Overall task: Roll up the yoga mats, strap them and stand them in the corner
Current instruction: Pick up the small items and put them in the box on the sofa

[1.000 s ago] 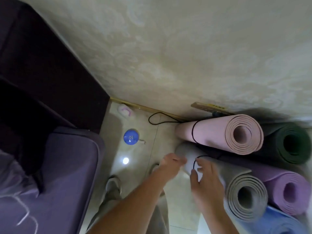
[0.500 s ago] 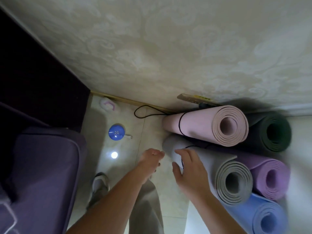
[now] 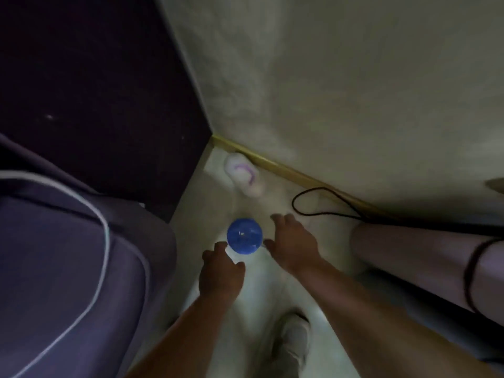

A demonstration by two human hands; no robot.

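A rolled pink yoga mat [image 3: 425,257] with a black strap [image 3: 473,271] round it leans at the right edge. A grey rolled mat [image 3: 425,304] shows below it in shadow; the other mats are out of frame. My left hand [image 3: 221,271] hangs over the floor with loose fingers, just below a blue ball [image 3: 244,239]. My right hand [image 3: 293,242] is spread with relaxed fingers to the right of the ball. Neither hand holds anything or touches a mat.
A purple sofa [image 3: 68,268] fills the left side, with a dark panel [image 3: 95,91] behind it. A white slipper [image 3: 242,174] lies by the gold skirting [image 3: 286,169]. A black cable loop [image 3: 321,203] lies on the tiled floor. My shoe [image 3: 294,339] is at the bottom.
My view has swung left, putting most mats out of frame. Both hands have come off the grey mat and now hover over the floor beside the blue ball.
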